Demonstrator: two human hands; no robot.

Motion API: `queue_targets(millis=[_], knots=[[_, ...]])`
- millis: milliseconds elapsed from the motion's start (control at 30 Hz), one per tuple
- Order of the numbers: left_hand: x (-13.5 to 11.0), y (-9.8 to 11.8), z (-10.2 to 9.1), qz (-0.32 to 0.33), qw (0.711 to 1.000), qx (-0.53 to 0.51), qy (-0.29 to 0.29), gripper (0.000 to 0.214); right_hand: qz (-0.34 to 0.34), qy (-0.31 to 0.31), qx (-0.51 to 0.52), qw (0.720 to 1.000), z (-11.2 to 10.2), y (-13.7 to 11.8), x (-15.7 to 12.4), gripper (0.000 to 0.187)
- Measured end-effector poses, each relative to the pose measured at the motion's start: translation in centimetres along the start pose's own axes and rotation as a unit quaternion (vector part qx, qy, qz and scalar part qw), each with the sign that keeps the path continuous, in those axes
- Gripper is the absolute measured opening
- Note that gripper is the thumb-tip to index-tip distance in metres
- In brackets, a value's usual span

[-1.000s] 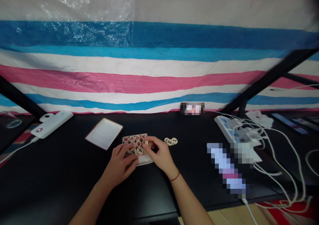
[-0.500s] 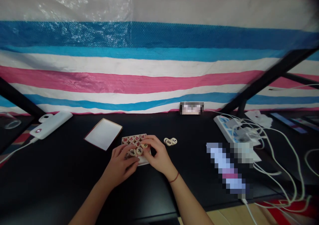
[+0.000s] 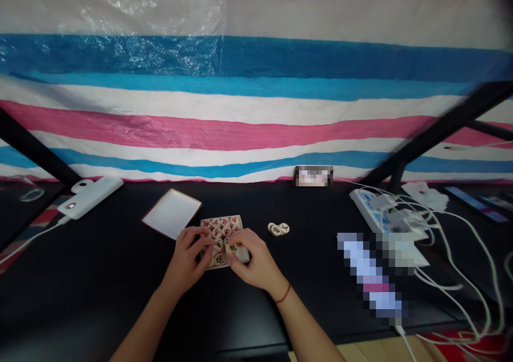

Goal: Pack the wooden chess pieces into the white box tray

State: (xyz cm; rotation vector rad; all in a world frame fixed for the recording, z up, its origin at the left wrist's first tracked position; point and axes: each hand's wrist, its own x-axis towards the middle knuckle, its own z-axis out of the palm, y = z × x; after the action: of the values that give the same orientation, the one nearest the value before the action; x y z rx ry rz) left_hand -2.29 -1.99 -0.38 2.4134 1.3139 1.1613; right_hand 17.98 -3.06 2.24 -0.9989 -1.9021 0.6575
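Observation:
A shallow box (image 3: 221, 217) of round xiangqi pieces sits on the black table between my hands. Red-marked pieces (image 3: 217, 233) fill its far rows, and black-marked ones (image 3: 219, 259) lie nearer me. My right hand (image 3: 254, 258) pinches a black-marked xiangqi piece (image 3: 233, 248) between thumb and fingers, over the box's right part. From the left side my left hand (image 3: 187, 259) reaches over the box edge, thumb and fingers apart, fingertips at a piece in the middle rows. It covers some pieces on that side. Several loose xiangqi pieces (image 3: 279, 229) lie overlapping to the right.
A white-lined box lid (image 3: 172, 212) lies left of the box. A white device (image 3: 92, 197) with a cable is farther left. On the right are a power strip (image 3: 366, 207), tangled white cables (image 3: 476, 266) and a blurred phone (image 3: 371, 276). A striped sheet (image 3: 240, 105) hangs behind.
My right hand has drawn nearer me with a piece, over the box's near right part. My left thumb has pulled back left, uncovering a near-row piece. The view has shifted slightly.

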Motion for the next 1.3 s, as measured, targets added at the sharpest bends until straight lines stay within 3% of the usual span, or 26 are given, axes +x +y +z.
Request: queue_targets(millis=[300, 467, 800, 933, 1033, 1133, 1200, 1300], knots=[[0.1, -0.2, -0.1, -0.02, 1.0, -0.02, 0.007, 0.013, 0.017, -0.031, -0.066, 0.997, 0.2, 0.2, -0.8, 0.015], [0.1, 0.0, -0.2, -0.028, 0.999, -0.033, 0.018, 0.015, -0.007, -0.071, -0.094, 0.993, 0.7, 0.7, -0.8, 0.012], [-0.1, -0.3, 0.1, -0.017, 0.999, -0.028, 0.01, 0.013, -0.017, -0.09, -0.127, 0.988, 0.9, -0.2, -0.9, 0.003], [-0.2, 0.2, 0.1, 0.012, 0.999, 0.003, -0.038, 0.017, -0.007, -0.03, -0.107, 0.994, 0.2, -0.1, -0.5, 0.007], [-0.4, 0.8, 0.3, 0.04, 0.995, 0.04, -0.077, 0.021, 0.023, 0.087, -0.135, 0.987, -1.2, 1.3, -0.3, 0.014], [-0.5, 1.1, 0.5, 0.046, 0.992, 0.06, -0.103, 0.023, 0.08, 0.188, -0.207, 0.957, -2.9, 3.6, -0.6, 0.019], [-0.5, 1.0, 0.5, 0.043, 0.991, 0.061, -0.11, 0.023, 0.115, 0.202, -0.244, 0.941, -3.8, 5.4, -1.1, 0.028], [-0.5, 0.9, 0.6, 0.04, 0.991, 0.056, -0.112, 0.022, 0.146, 0.163, -0.282, 0.934, -4.4, 7.3, -1.9, 0.034]])
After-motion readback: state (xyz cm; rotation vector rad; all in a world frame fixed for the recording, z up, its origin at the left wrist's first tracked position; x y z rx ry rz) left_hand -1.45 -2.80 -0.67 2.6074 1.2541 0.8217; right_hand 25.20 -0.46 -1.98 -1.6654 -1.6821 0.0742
